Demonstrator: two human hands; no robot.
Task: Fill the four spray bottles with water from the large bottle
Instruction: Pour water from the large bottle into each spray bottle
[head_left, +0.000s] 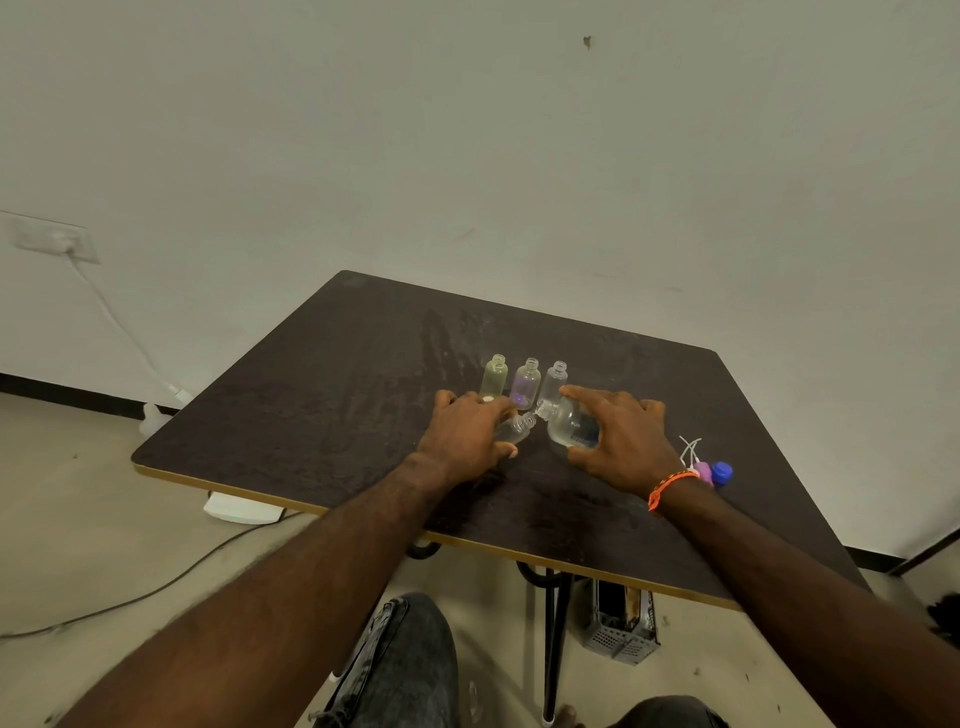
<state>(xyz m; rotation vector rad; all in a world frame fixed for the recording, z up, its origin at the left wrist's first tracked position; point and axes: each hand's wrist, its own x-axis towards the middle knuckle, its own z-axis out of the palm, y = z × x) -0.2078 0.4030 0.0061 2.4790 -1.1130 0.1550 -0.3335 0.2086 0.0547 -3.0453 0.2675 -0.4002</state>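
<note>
1. Knees in dark jeans (410, 670) fill the bottom centre of the frame, nearest the camera, and both forearms reach up from there over the desk (322, 395).
2. At frame centre I see the left hand (462, 439) with its fingers wrapped round a small clear bottle (517, 430), tilted so the open neck points right.
3. Just right of it, the right hand (621, 441) holds the big bottle (571, 428), fingers curled over its body, tipped so its mouth meets or nearly meets the small neck; I cannot tell whether they touch.
4. Three more open spray bottles stand upright in a row just above the hands: a greenish one (494, 376), a purple-tinted one (526, 383) and a clear one (554, 382).
5. Caps lie at right of the frame, near the right wrist: a pink one (703, 470) and a blue one (722, 473), with white dip tubes (690, 448) sticking up.
6. I judge this to be the pour into one of the four.
7. Risks from here:
   - Both necks are narrow, so a small misalignment would send water onto the desk.
   - Too steep a tilt of the big bottle could make it gush and overflow.
   - The right knuckles sit close to the clear standing bottle; a careless swing could topple the row.
</note>
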